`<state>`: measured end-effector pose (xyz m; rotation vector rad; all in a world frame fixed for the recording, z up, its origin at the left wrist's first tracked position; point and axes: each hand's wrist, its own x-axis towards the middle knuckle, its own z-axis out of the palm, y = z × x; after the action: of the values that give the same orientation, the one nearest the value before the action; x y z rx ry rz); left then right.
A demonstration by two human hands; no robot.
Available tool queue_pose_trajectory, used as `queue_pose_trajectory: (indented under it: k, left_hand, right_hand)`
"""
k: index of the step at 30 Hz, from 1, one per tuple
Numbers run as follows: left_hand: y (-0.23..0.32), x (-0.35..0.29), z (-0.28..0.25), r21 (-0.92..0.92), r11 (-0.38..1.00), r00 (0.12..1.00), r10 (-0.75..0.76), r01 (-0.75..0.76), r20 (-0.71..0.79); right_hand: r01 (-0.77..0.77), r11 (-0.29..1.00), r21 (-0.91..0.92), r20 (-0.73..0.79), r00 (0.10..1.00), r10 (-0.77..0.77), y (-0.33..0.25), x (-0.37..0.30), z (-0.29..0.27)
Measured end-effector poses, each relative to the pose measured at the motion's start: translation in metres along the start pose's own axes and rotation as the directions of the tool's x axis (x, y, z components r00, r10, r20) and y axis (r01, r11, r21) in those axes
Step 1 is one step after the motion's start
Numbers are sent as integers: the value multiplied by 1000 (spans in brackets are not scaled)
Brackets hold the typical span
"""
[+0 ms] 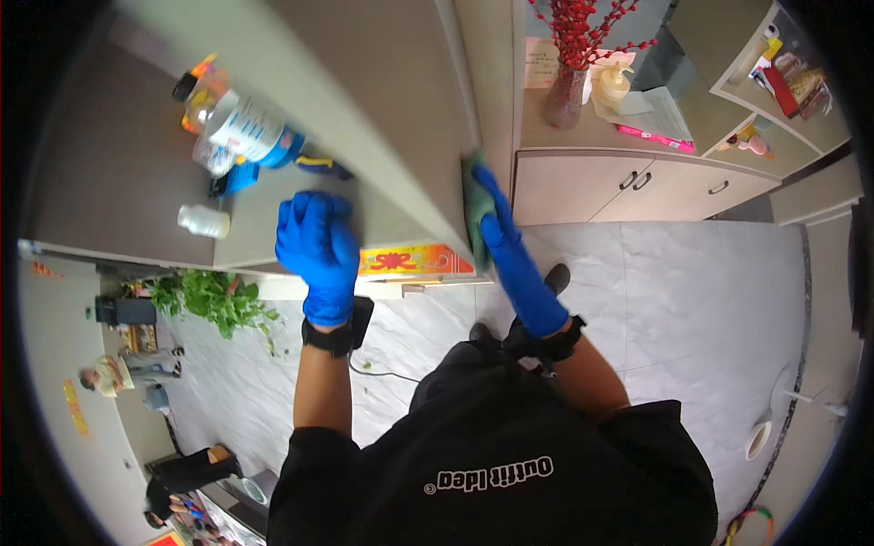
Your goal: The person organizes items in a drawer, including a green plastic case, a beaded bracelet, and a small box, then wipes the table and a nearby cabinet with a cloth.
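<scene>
Both my hands wear blue gloves. My left hand point(318, 238) rests flat, fingers together, on the grey counter top point(273, 214) near its edge. My right hand point(496, 227) presses a green cloth point(474, 205) against the counter's side panel point(401, 118). A large clear water bottle point(241, 127) lies on the counter beyond my left hand, with a small white bottle point(204, 221) to its left. A blue object point(238, 177) lies beside the bottle.
A vase of red berry branches point(569, 86) stands on a beige cabinet point(637, 187) at the back right, with papers and a pump bottle. A green plant point(214, 300) sits below the counter. People stand at lower left. A white tape roll point(757, 441) lies on the marble floor.
</scene>
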<state>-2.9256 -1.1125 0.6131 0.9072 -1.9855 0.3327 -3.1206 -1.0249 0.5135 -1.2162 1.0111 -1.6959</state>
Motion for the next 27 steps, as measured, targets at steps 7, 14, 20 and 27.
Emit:
queue_pose_trajectory:
  k: [7, 14, 20, 27]
  left_hand:
    - [-11, -3, -1, 5, 1000, 999, -22, 22, 44]
    - [-3, -6, -2, 39, 995, 996, -88, 87, 3]
    - [-6, -5, 3, 21, 998, 997, -58, 59, -40]
    - [-11, -11, 5, 49, 997, 998, -60, 62, -34]
  right_hand:
    - [493, 869, 40, -109, 867, -486, -135, 96, 39]
    - [-157, 981, 115, -314, 931, 186, 43, 30, 13]
    - [-420, 872, 250, -249, 843, 477, 119, -49, -5]
    - [60, 998, 7, -252, 966, -56, -62, 45, 17]
